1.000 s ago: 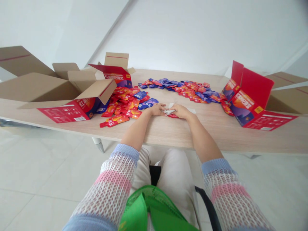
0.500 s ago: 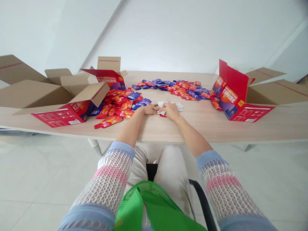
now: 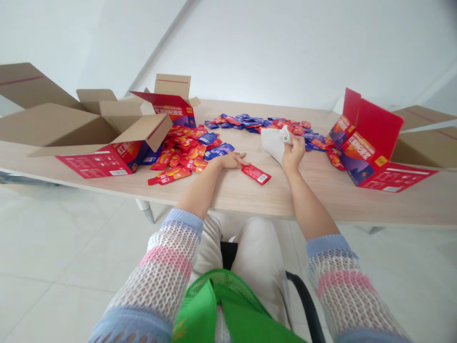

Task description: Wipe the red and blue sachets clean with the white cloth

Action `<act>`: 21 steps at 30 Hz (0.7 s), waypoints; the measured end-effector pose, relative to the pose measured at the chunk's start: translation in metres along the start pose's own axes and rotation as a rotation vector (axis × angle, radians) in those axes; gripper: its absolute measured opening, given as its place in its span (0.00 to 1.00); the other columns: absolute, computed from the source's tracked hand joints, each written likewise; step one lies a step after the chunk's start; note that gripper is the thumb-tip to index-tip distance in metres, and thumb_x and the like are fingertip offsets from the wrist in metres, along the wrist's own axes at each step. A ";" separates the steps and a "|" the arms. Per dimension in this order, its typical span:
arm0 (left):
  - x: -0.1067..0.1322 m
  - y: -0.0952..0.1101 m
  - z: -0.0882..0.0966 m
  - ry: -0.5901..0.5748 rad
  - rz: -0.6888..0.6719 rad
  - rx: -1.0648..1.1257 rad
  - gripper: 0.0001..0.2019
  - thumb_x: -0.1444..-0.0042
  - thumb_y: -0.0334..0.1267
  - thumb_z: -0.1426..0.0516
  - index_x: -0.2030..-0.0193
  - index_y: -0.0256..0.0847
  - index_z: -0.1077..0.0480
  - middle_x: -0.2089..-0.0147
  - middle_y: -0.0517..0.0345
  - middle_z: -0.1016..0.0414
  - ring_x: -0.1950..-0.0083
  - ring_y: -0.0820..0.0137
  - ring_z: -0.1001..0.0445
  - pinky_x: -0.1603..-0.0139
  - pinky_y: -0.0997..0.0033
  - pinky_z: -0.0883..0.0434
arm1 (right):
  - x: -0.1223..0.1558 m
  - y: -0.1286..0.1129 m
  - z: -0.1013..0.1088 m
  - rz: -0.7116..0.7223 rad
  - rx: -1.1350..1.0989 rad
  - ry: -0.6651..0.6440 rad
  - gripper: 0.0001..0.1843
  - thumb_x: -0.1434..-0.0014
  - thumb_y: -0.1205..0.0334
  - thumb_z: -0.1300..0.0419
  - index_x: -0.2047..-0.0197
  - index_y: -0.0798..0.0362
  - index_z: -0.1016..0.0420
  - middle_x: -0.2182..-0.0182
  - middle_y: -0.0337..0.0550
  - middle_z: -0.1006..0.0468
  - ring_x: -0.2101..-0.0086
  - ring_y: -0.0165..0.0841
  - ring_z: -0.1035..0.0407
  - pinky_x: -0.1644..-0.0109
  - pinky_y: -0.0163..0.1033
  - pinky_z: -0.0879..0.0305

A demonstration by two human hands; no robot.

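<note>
Right hand point(image 3: 293, 151), fingers pinched shut on a corner of a limp white sheet point(image 3: 273, 144), raised; left hand point(image 3: 231, 160), open, flat on the wooden tabletop point(image 3: 250, 197), just beside a lone red sachet point(image 3: 256, 174).

A head-worn camera looks forward and down at the left hand point(image 3: 232, 161) and right hand point(image 3: 293, 151).

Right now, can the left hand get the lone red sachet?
Probably yes: the left hand lies close to the red sachet, with only the wooden tabletop between them.
</note>
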State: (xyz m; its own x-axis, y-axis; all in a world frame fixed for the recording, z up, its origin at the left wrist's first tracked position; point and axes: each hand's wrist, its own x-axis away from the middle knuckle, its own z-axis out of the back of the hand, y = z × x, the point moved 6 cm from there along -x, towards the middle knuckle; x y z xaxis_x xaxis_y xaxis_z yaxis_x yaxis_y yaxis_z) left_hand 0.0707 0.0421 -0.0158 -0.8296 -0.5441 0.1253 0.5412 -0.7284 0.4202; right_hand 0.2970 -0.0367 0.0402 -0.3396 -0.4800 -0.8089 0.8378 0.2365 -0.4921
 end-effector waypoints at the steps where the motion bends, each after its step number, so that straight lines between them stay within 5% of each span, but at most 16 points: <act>1: -0.001 0.000 -0.001 -0.007 0.009 -0.011 0.26 0.46 0.42 0.47 0.39 0.47 0.33 0.28 0.64 0.58 0.29 0.56 0.58 0.31 0.63 0.59 | 0.001 -0.002 -0.001 -0.002 0.002 -0.002 0.21 0.37 0.64 0.55 0.45 0.53 0.29 0.58 0.50 0.32 0.55 0.41 0.37 0.49 0.47 0.40; 5: -0.003 -0.001 -0.003 0.037 0.012 -0.042 0.25 0.48 0.47 0.44 0.42 0.48 0.31 0.29 0.62 0.53 0.30 0.57 0.53 0.32 0.65 0.55 | 0.004 -0.016 -0.004 0.035 0.004 -0.050 0.17 0.36 0.58 0.52 0.50 0.54 0.29 0.58 0.51 0.31 0.54 0.41 0.36 0.48 0.48 0.41; 8: 0.001 -0.003 0.001 0.181 0.058 -0.071 0.21 0.45 0.46 0.45 0.45 0.53 0.28 0.33 0.64 0.42 0.33 0.60 0.44 0.34 0.63 0.49 | 0.003 -0.023 0.000 0.056 0.000 -0.052 0.16 0.37 0.55 0.48 0.53 0.56 0.29 0.59 0.51 0.30 0.54 0.41 0.36 0.48 0.48 0.40; 12: 0.016 -0.006 0.013 0.465 0.276 -0.226 0.18 0.42 0.46 0.48 0.49 0.49 0.24 0.48 0.54 0.24 0.44 0.57 0.31 0.45 0.58 0.36 | -0.007 -0.017 0.030 0.032 0.001 0.132 0.17 0.38 0.52 0.47 0.54 0.56 0.30 0.59 0.50 0.30 0.54 0.41 0.36 0.47 0.50 0.41; 15: 0.023 -0.002 0.018 0.543 0.390 -0.319 0.19 0.43 0.51 0.46 0.57 0.42 0.21 0.58 0.46 0.22 0.51 0.54 0.27 0.52 0.57 0.33 | -0.013 -0.005 0.055 -0.031 0.032 0.314 0.18 0.38 0.50 0.46 0.55 0.55 0.30 0.59 0.49 0.30 0.54 0.42 0.36 0.47 0.52 0.41; 18: 0.022 0.003 0.017 0.586 0.375 -0.284 0.19 0.42 0.53 0.46 0.61 0.41 0.21 0.59 0.47 0.22 0.53 0.56 0.27 0.52 0.59 0.33 | -0.014 0.004 0.065 -0.085 0.065 0.385 0.16 0.39 0.50 0.46 0.57 0.53 0.30 0.61 0.48 0.30 0.55 0.43 0.35 0.49 0.52 0.40; 21: 0.018 0.003 0.013 0.644 0.249 -0.208 0.19 0.43 0.52 0.44 0.51 0.43 0.24 0.50 0.52 0.24 0.46 0.58 0.32 0.47 0.62 0.35 | -0.013 0.006 0.061 -0.111 0.073 0.378 0.14 0.39 0.51 0.46 0.57 0.53 0.30 0.61 0.48 0.29 0.56 0.42 0.34 0.50 0.50 0.39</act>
State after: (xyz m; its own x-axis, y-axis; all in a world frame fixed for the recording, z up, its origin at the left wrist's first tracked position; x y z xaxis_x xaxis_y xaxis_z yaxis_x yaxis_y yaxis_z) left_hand 0.0557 0.0354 -0.0004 -0.4675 -0.7951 -0.3864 0.7715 -0.5803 0.2606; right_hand 0.3327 -0.0806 0.0674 -0.5518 -0.1510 -0.8202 0.8107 0.1335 -0.5700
